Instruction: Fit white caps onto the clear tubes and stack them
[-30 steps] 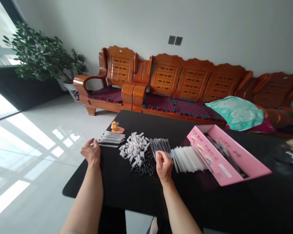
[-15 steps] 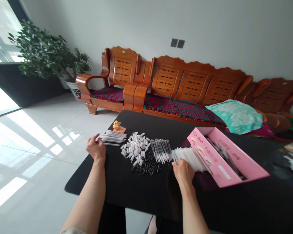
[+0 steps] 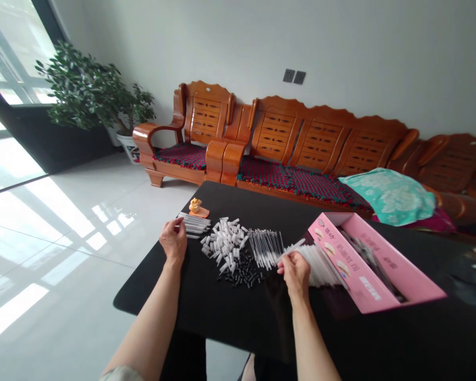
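Note:
My right hand (image 3: 295, 272) is closed in a pinch on a slim white pen barrel (image 3: 294, 248), raised and tilted over a row of similar white barrels (image 3: 321, 267). My left hand (image 3: 173, 241) is beside the left ends of several whitish capped pens (image 3: 196, 225), its fingers bent and apart with nothing visible in them. Between my hands lie a heap of white pen caps (image 3: 225, 241), a scatter of small black plugs (image 3: 241, 272) and a row of thin refills (image 3: 265, 246) with dark upper ends and pale lower ends.
A pink box (image 3: 365, 280) with dark thin pieces inside stands right of the barrels on the black table (image 3: 230, 317). A small yellow-orange figure (image 3: 196, 206) sits at the far left corner. Behind are a wooden sofa (image 3: 277, 132) and a turquoise cloth (image 3: 392, 196).
My right hand has lifted one white barrel from the row. My left hand stays by the capped pens. The whole view has shifted slightly.

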Tool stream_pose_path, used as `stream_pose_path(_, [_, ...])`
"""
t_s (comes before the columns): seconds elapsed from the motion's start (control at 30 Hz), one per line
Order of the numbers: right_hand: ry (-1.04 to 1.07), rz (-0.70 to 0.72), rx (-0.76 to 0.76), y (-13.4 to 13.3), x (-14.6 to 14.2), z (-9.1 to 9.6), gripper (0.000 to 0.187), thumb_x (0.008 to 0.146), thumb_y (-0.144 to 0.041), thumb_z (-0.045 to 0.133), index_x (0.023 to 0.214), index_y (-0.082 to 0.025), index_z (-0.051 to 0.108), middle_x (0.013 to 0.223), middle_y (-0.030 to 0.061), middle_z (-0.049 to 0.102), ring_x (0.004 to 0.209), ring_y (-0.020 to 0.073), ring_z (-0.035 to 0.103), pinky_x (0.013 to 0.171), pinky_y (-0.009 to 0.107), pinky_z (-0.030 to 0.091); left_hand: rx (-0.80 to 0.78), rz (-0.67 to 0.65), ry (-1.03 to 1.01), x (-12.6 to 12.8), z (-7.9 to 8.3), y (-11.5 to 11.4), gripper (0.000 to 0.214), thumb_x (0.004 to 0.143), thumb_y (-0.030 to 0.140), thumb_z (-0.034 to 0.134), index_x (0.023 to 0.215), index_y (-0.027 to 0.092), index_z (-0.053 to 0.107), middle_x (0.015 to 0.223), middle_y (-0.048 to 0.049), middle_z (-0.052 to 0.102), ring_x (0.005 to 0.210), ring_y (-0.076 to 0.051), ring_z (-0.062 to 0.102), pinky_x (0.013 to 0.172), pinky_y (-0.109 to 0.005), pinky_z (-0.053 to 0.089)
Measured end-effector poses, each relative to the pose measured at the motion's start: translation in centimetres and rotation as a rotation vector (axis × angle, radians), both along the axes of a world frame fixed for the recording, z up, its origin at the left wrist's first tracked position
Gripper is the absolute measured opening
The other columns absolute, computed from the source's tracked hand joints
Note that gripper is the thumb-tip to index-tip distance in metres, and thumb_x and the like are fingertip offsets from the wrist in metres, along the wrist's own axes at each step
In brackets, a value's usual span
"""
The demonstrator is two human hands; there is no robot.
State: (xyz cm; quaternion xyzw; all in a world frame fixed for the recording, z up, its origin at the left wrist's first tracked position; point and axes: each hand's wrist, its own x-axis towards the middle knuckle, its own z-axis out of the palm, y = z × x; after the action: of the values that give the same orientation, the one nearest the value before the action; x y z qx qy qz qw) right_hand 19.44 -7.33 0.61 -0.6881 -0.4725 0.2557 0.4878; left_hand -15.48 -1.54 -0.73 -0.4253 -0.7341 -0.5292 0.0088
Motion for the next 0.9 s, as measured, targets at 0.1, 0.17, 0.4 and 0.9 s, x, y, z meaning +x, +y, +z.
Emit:
stream_pose_path(0.1, [-0.177,-0.144,0.221,0.3,-1.1,-1.0,0.015,0.076,-0.034,0.055,0.068,-0.021,0.053,0.057,0.0018,0.062,0.052,0.0185,0.059,0.056,0.027,0.043,-0.014,-0.243,0.036,3.6,0.8,-0.1,0.024,0.084,0.034,0.056,0.089,0.018,0.073,0.082,-0.0044,0.066,0.068,-0.016,0.057,0.072,-0.026,0.042])
stream_pose_path(0.17, [-0.323,-0.205,0.316,0.4,-1.7,-2.0,0.019,0.079,-0.037,0.053,0.068,-0.021,0.051,0.056,0.0023,0.059,0.055,0.0194,0.057,0.057,0.027,0.04,-0.069,-0.422,0.071,6.7,1.1,-0.4,0.02,0.084,0.031,0.057,0.082,0.019,0.072,0.079,-0.004,0.066,0.067,-0.015,0.057,0.068,-0.025,0.04])
stream_pose_path(0.4, [-0.347,-0.302,0.337,-0.1,-1.6,-3.0,0.018,0.081,-0.037,0.054,0.072,-0.021,0.052,0.055,0.0017,0.056,0.052,0.0188,0.053,0.056,0.027,0.037,-0.33,-0.718,0.274,15.3,1.2,-1.7,0.018,0.082,0.037,0.061,0.082,0.022,0.071,0.086,-0.0059,0.066,0.072,-0.02,0.061,0.062,-0.029,0.036])
stream_pose_path(0.9, [-0.364,-0.251,0.37,0.4,-1.5,-3.8,0.019,0.082,-0.037,0.054,0.072,-0.021,0.052,0.058,0.0024,0.06,0.052,0.0175,0.054,0.054,0.025,0.036,-0.607,-0.652,0.457,19.3,1.4,-1.5,0.024,0.084,0.034,0.055,0.096,0.016,0.064,0.104,-0.0117,0.064,0.091,-0.026,0.065,0.078,-0.037,0.048])
